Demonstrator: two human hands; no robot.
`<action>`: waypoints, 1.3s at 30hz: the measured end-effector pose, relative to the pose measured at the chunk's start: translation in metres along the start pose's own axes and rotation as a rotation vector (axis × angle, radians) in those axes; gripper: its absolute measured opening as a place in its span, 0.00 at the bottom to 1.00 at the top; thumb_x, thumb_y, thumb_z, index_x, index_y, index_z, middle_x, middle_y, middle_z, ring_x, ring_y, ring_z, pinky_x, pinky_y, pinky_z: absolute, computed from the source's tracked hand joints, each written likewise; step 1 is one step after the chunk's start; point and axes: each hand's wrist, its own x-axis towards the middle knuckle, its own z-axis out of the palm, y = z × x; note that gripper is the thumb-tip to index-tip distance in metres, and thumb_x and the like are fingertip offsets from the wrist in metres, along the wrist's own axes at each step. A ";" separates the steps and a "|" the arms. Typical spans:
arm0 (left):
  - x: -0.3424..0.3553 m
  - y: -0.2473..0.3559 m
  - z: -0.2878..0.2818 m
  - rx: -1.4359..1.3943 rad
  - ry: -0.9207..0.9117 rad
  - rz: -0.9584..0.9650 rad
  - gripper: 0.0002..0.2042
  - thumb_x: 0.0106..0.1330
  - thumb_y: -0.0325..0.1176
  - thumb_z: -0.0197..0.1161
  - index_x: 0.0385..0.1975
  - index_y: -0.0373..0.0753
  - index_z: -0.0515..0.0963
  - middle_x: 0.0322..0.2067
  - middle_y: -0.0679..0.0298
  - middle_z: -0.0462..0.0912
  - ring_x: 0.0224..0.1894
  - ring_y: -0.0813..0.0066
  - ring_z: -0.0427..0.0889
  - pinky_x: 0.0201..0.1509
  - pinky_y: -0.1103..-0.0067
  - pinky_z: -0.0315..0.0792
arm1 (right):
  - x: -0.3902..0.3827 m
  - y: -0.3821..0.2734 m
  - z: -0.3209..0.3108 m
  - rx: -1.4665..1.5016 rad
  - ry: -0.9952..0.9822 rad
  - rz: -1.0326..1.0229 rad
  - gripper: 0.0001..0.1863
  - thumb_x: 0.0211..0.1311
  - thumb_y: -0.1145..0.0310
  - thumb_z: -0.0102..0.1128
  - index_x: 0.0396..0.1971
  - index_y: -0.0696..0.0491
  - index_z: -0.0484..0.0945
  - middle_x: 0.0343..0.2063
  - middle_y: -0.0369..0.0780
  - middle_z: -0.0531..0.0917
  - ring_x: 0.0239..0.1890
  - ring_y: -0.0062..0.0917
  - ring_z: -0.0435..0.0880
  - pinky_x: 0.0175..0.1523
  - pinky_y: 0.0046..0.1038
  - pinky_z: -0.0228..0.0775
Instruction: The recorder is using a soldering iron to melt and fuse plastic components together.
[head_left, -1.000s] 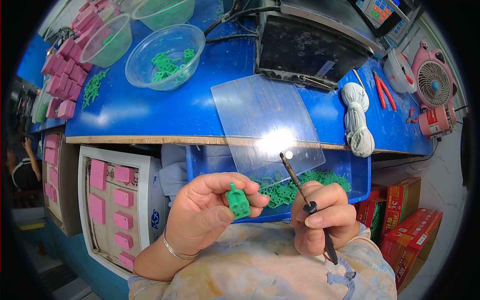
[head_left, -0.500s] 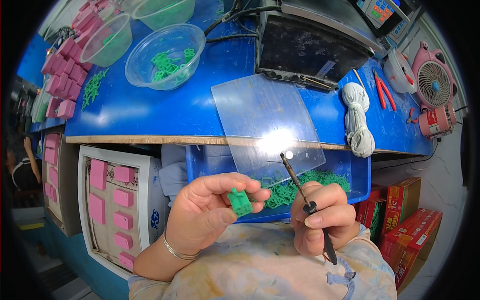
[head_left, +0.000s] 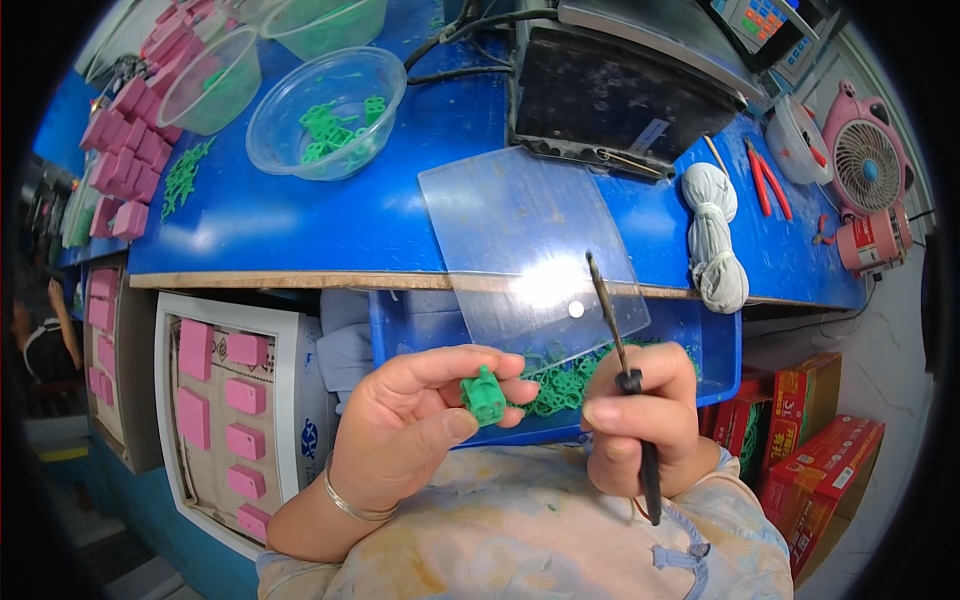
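Note:
Between the thumb and fingers of my left hand (head_left: pixel 420 410) is a small green cube-shaped piece (head_left: pixel 484 398) with a nub on top. A thin bangle circles that wrist. My right hand (head_left: pixel 645 410) grips the black handle of a soldering iron (head_left: pixel 612 320), its long dark tip pointing up and away from me. Iron and green piece are apart. Under my hands sits a blue tray (head_left: pixel 715 360) of tangled green pieces (head_left: pixel 560 388), partly hidden by my fingers. A clear plastic sheet (head_left: pixel 500 230) juts from the table over the tray.
On the blue table (head_left: pixel 330 225) are clear bowls (head_left: pixel 262 130) with green pieces, stacked pink blocks (head_left: pixel 130 150), a white cord bundle (head_left: pixel 713 240), red-handled pliers (head_left: pixel 770 185) and a pink fan (head_left: pixel 868 165). A box of pink blocks (head_left: pixel 300 400) stands left, red cartons (head_left: pixel 825 480) right.
My right hand has tilted the soldering iron more upright, and its tip has moved up and slightly right. The green piece has turned a little in my left fingers.

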 end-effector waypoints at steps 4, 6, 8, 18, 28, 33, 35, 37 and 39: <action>-0.002 0.005 -0.002 0.016 -0.045 -0.063 0.19 0.60 0.24 0.54 0.51 0.30 0.65 0.47 0.49 0.72 0.44 0.63 0.76 0.45 0.75 0.73 | 0.024 -0.001 -0.002 -0.316 -0.174 0.031 0.17 0.40 0.74 0.66 0.36 0.52 0.79 0.25 0.37 0.69 0.19 0.20 0.68 0.21 0.18 0.60; -0.003 0.009 0.000 0.033 -0.022 -0.148 0.21 0.61 0.25 0.52 0.55 0.30 0.61 0.46 0.49 0.72 0.40 0.65 0.77 0.40 0.77 0.74 | 0.020 0.007 0.003 -0.318 -0.177 0.047 0.17 0.40 0.73 0.66 0.35 0.52 0.80 0.24 0.36 0.69 0.19 0.20 0.68 0.20 0.18 0.60; -0.003 0.009 0.004 0.073 0.022 -0.142 0.23 0.61 0.28 0.54 0.55 0.28 0.59 0.44 0.48 0.73 0.35 0.65 0.78 0.32 0.79 0.74 | 0.020 0.009 0.003 -0.341 -0.208 0.032 0.17 0.37 0.70 0.67 0.34 0.50 0.80 0.24 0.36 0.69 0.18 0.21 0.69 0.19 0.20 0.60; -0.002 0.010 -0.001 -0.066 -0.034 -0.263 0.24 0.62 0.28 0.52 0.57 0.31 0.56 0.46 0.52 0.71 0.30 0.72 0.78 0.26 0.83 0.72 | 0.019 0.012 0.001 -0.330 -0.294 -0.009 0.16 0.39 0.69 0.66 0.34 0.48 0.80 0.24 0.36 0.71 0.19 0.23 0.70 0.20 0.22 0.60; -0.001 0.008 0.007 0.042 0.079 -0.214 0.24 0.61 0.31 0.54 0.53 0.24 0.57 0.39 0.45 0.73 0.19 0.72 0.76 0.14 0.86 0.67 | 0.016 0.009 0.004 -0.318 -0.269 0.001 0.13 0.37 0.70 0.66 0.29 0.49 0.79 0.26 0.37 0.72 0.19 0.24 0.71 0.20 0.22 0.60; -0.001 0.007 0.012 -0.106 0.249 -0.192 0.19 0.62 0.32 0.52 0.49 0.26 0.62 0.37 0.47 0.74 0.21 0.70 0.77 0.14 0.84 0.69 | 0.016 0.010 0.002 -0.308 -0.281 -0.026 0.13 0.37 0.71 0.67 0.28 0.49 0.79 0.26 0.37 0.71 0.18 0.22 0.70 0.19 0.22 0.60; -0.004 0.008 0.005 -0.023 0.149 -0.146 0.19 0.61 0.28 0.53 0.50 0.28 0.62 0.42 0.50 0.71 0.28 0.70 0.77 0.24 0.83 0.71 | 0.015 0.009 0.001 -0.337 -0.235 -0.002 0.13 0.35 0.72 0.67 0.27 0.49 0.79 0.25 0.37 0.70 0.18 0.21 0.70 0.19 0.21 0.60; -0.006 0.008 0.003 0.060 0.055 -0.095 0.20 0.60 0.24 0.54 0.52 0.29 0.62 0.46 0.52 0.69 0.35 0.70 0.77 0.33 0.82 0.73 | 0.014 0.009 0.002 -0.322 -0.217 0.008 0.13 0.35 0.73 0.67 0.27 0.50 0.79 0.25 0.37 0.69 0.18 0.20 0.70 0.18 0.20 0.60; -0.006 0.007 0.005 0.466 -0.098 0.144 0.22 0.53 0.18 0.59 0.50 0.29 0.65 0.47 0.54 0.66 0.41 0.70 0.75 0.41 0.81 0.73 | 0.015 0.008 0.003 -0.310 -0.198 0.019 0.13 0.34 0.73 0.68 0.27 0.50 0.79 0.25 0.36 0.69 0.18 0.20 0.69 0.18 0.20 0.60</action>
